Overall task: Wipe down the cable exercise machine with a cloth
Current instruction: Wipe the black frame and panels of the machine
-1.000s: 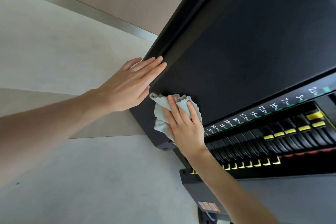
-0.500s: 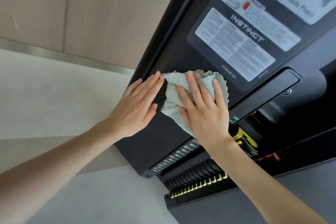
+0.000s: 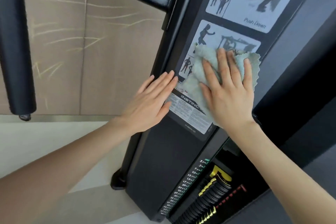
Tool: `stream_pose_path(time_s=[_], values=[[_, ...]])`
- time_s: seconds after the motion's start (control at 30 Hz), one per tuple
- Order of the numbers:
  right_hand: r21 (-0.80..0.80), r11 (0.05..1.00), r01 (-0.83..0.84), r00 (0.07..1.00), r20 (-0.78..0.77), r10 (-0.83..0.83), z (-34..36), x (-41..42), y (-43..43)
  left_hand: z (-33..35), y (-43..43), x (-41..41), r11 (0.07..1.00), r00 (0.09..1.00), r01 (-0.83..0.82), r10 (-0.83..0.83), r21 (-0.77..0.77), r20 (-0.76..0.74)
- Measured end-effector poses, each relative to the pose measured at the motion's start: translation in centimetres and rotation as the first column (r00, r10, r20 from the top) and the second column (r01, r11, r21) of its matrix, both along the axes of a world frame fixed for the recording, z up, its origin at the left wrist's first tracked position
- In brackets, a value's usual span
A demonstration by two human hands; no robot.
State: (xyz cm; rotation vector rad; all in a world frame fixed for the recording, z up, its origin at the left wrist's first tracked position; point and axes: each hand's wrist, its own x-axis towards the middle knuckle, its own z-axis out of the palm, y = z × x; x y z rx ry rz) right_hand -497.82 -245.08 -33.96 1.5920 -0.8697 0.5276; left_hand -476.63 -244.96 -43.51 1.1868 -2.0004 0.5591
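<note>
- Fingers (image 3: 224,63) of the right hand (image 3: 229,96) lie straight and spread, pressing the cloth (image 3: 197,82) flat against the upright front panel (image 3: 163,160) of the cable machine, right of the frame's centre; none of them curl round it.
- The cloth, pale green-grey and crumpled, sits between that palm and the panel. It shows above the fingertips, left of the thumb, right of the little finger, and a little below the heel of the hand.
- It covers the lower part of the exercise sticker (image 3: 227,40) with dark figures and the upper right corner of the printed "INSTINCT" label (image 3: 189,114).
- The left hand (image 3: 151,105) lies flat on the panel's left edge, fingers straight and close together, holding nothing. Its fingertips are just beside the cloth's left edge, with a thin gap between them.
- Both forearms are bare and reach up from the bottom of the frame.
- At the lower right, under the right forearm, is the weight stack (image 3: 211,198) of black plates with yellow tabs, and a strip of weight numbers (image 3: 183,187) runs down beside it.
- A second sticker reading "Push Down" (image 3: 254,22) is at the upper right.
- A black padded bar (image 3: 16,51) hangs at the upper left, in front of a brown panelled wall (image 3: 91,42) with pale scratches.
- A light floor (image 3: 45,142) fills the lower left.
</note>
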Motion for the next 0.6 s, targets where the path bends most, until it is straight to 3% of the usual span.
stream_pose_path(time_s=[0.13,0.27,0.47,0.6], values=[[0.023,0.977,-0.211,0.975,0.074,0.209,4.9,0.0,-0.5,6.5,0.8,0.6,0.995,0.995,-0.086,0.084,0.046,0.050],[0.290,0.868,-0.403,0.901,0.289,0.322,9.2,1.0,1.4,13.6,3.6,1.1,0.976,0.981,-0.187,0.178,0.113,0.079],[0.504,0.589,-0.632,0.730,0.642,0.234,16.5,3.1,7.1,25.9,11.4,2.9,0.914,0.943,-0.320,0.282,0.249,0.178],[0.546,0.503,-0.670,0.693,0.702,0.162,24.1,3.6,10.9,34.1,17.3,3.6,0.858,0.920,-0.383,0.320,0.342,0.228]])
